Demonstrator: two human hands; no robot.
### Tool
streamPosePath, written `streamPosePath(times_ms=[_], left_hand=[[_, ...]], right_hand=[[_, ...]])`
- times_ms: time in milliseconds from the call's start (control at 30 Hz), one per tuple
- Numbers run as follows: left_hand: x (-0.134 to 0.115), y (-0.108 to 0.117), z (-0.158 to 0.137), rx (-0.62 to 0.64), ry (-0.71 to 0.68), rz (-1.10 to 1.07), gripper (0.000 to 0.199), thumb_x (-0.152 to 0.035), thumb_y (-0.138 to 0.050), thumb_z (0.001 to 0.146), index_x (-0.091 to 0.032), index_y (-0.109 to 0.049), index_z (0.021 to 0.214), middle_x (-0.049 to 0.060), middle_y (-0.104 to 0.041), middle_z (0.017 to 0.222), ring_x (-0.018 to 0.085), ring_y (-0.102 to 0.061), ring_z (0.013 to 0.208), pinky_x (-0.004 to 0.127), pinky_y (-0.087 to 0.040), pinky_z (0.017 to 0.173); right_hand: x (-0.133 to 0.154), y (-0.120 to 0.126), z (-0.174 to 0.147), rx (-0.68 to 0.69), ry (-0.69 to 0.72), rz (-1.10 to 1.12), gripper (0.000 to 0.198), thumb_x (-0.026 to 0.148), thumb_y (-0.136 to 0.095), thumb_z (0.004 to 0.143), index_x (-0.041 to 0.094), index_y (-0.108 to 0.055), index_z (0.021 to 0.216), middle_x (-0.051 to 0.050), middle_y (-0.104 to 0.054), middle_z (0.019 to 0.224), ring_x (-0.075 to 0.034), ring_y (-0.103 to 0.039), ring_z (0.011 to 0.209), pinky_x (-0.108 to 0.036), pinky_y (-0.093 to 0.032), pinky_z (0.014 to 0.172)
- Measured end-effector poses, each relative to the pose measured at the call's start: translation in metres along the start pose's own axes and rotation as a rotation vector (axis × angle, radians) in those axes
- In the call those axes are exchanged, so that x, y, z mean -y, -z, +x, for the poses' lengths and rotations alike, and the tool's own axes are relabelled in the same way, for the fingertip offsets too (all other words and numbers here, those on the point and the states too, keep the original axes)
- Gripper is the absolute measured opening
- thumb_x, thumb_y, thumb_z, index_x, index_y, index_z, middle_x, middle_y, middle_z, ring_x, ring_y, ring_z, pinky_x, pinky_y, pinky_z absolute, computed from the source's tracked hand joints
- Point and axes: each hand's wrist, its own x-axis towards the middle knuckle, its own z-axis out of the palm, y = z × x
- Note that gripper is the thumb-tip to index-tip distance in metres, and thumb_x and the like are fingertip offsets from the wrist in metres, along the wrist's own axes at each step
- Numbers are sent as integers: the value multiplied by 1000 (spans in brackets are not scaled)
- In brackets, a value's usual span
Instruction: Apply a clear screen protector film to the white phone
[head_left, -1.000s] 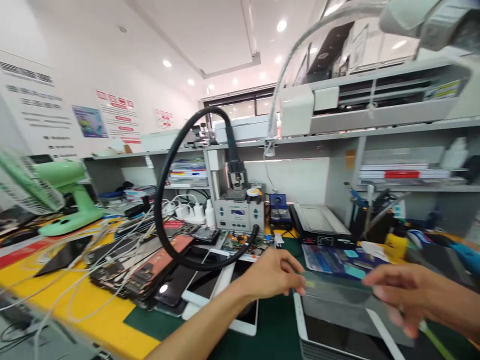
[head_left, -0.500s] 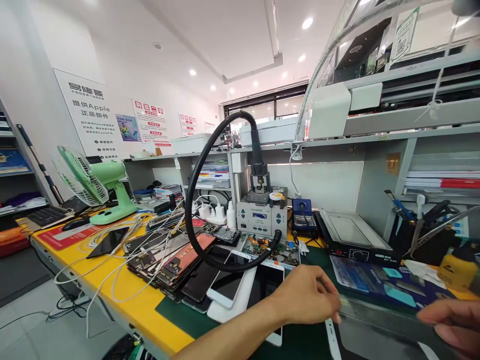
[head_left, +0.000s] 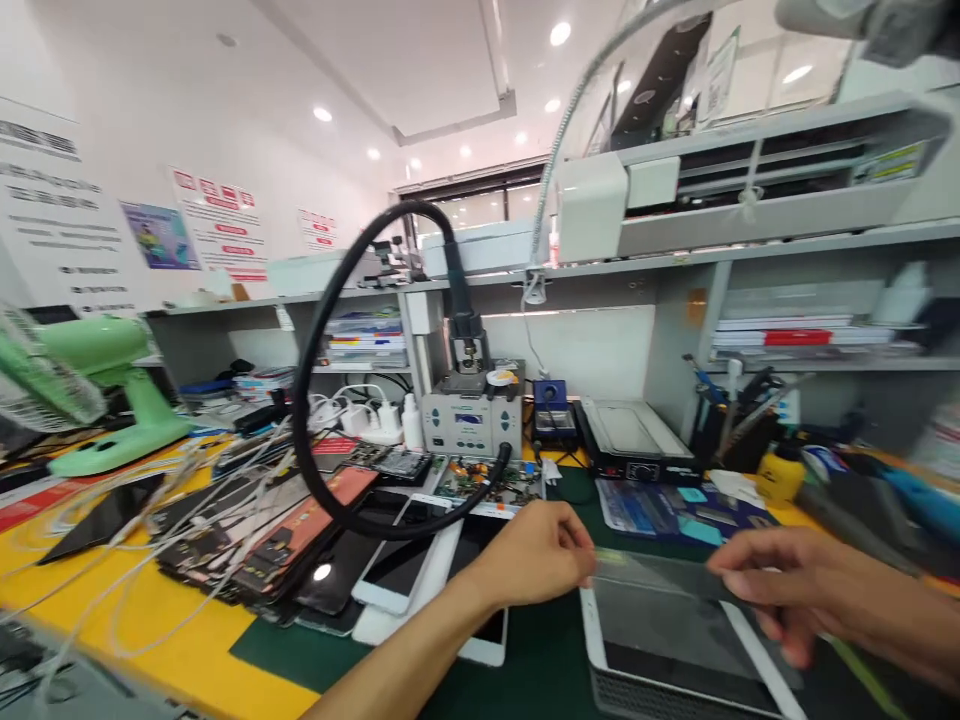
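Note:
My left hand [head_left: 536, 550] is closed in a pinch on the left corner of a clear film [head_left: 651, 572]. At its other side my right hand [head_left: 799, 580] pinches the same sheet between thumb and fingers. The film spans the gap between both hands, above the far end of a white-framed tablet [head_left: 592, 630] with a dark screen. Whether the film touches the glass I cannot tell. Beneath the tablet is a dark, textured support [head_left: 637, 695] on the green mat [head_left: 551, 625].
Phones, including a white one [head_left: 405, 565], lie left of my forearm beside stacked phone parts [head_left: 300, 540]. A black hose [head_left: 300, 400] loops from a grey station [head_left: 469, 420]. Behind the tablet are a flat heating plate [head_left: 634, 440], a blue pouch [head_left: 637, 510] and a yellow bottle [head_left: 780, 475].
The view has swung right, bringing more of my right hand and the tablet into sight. My right hand is nearer my left, and both hands still grip the film.

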Motion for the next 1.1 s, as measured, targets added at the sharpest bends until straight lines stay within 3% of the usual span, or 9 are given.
streamPosePath(times_ms=[167, 367, 833, 1100], left_hand=[[2, 4, -2, 57, -31, 23, 7, -23, -61, 75, -19, -60, 80, 0, -70, 67, 13, -53, 56, 23, -36, 51], [-2, 4, -5, 105, 3, 55, 5, -20, -58, 75, -18, -59, 79, 0, -71, 68, 13, -56, 59, 22, -38, 53], [-5, -3, 0, 101, 41, 83, 9, -22, -56, 74, -17, -55, 81, 0, -68, 66, 11, -53, 56, 21, -36, 50], [4, -2, 2, 130, 25, 49, 10, -25, -59, 76, -18, -56, 82, 0, -69, 67, 10, -52, 55, 20, -36, 47]], right_hand=[[24, -4, -16, 120, 19, 25, 36, 43, -84, 74, 15, -71, 93, -3, -66, 63, -15, -63, 55, -27, -60, 56], [17, -2, -12, 130, 33, 49, 38, 39, -86, 70, 12, -70, 90, -1, -63, 61, -15, -62, 54, -29, -62, 51], [23, -4, -15, 111, 66, 46, 39, 39, -88, 59, 12, -72, 82, 2, -59, 63, -12, -60, 49, -21, -54, 38], [18, 2, -11, 129, 83, 15, 40, 45, -87, 64, 13, -74, 84, 1, -59, 65, -13, -61, 53, -22, -56, 41]])
